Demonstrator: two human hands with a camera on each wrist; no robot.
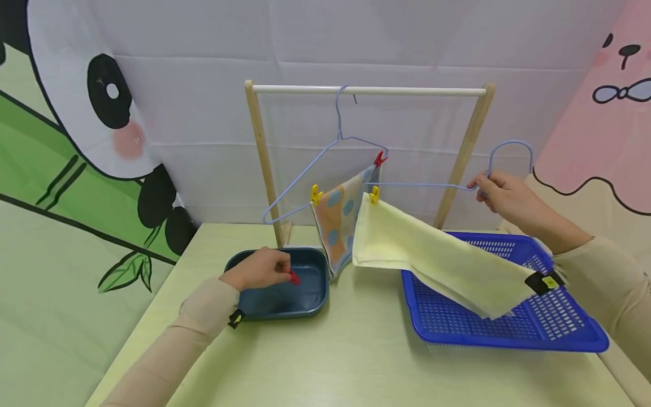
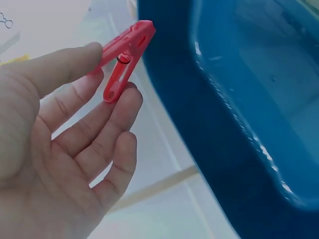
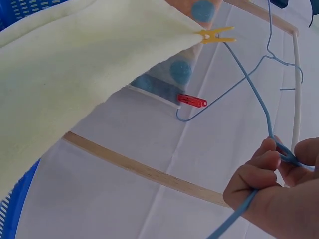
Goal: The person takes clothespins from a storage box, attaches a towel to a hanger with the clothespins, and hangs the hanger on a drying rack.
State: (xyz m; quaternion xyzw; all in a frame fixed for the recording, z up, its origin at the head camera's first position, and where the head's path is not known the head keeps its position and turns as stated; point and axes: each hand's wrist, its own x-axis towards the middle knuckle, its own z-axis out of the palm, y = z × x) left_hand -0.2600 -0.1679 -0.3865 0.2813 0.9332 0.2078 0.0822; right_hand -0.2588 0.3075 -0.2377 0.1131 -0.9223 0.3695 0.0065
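Observation:
Over the dark teal tray (image 1: pixel 285 305) my left hand (image 1: pixel 261 270) pinches a red clothespin (image 2: pixel 130 50) between thumb and fingers; its other fingers are loosely bent. My right hand (image 1: pixel 516 198) grips a blue wire hanger (image 1: pixel 422 184) near the base of its hook, held up at the right. From that hanger hangs a pale yellow cloth (image 1: pixel 427 246), fixed at one corner by a yellow clothespin (image 1: pixel 374 195). Its other end droops over the blue basket (image 1: pixel 419 322). In the right wrist view the wire also passes against the curled fingers.
A rack with a white rail (image 1: pixel 407 90) and wooden posts stands behind. On the rail hangs another blue hanger (image 1: pixel 305 169) with a dotted cloth (image 1: pixel 335 212), held by a yellow peg (image 1: pixel 316 195) and a red peg (image 1: pixel 380 159). All stands on a pale table (image 1: pixel 325 362).

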